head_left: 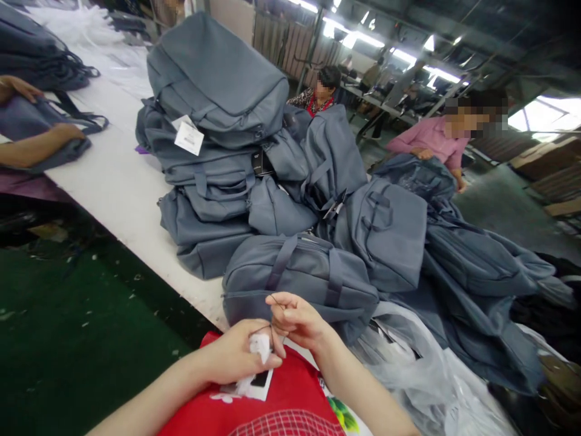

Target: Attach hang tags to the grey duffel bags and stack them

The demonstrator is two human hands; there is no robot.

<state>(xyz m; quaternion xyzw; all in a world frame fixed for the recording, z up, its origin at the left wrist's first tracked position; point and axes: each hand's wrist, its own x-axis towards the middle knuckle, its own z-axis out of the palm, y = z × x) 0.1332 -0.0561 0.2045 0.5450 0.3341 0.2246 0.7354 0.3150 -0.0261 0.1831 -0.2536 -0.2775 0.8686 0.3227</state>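
My left hand (242, 354) is closed around a small crumpled white piece (260, 346), with a dark thin cord looped over its fingers. A white tag with a black patch (263, 384) hangs below that hand. The fingers of my right hand (293, 318) pinch the dark cord just above and beside the left hand. Both hands are over a red apron (290, 381), at the near edge of the table. Right behind them lies a grey-blue bag (302, 272) with two handles.
Grey-blue bags (218, 72) are piled high on the white table (113, 200). Clear plastic wrapping (408, 363) lies at the right. A co-worker's hands (59, 136) hold a bag at the left. Another person (436, 136) handles a bag at the back right.
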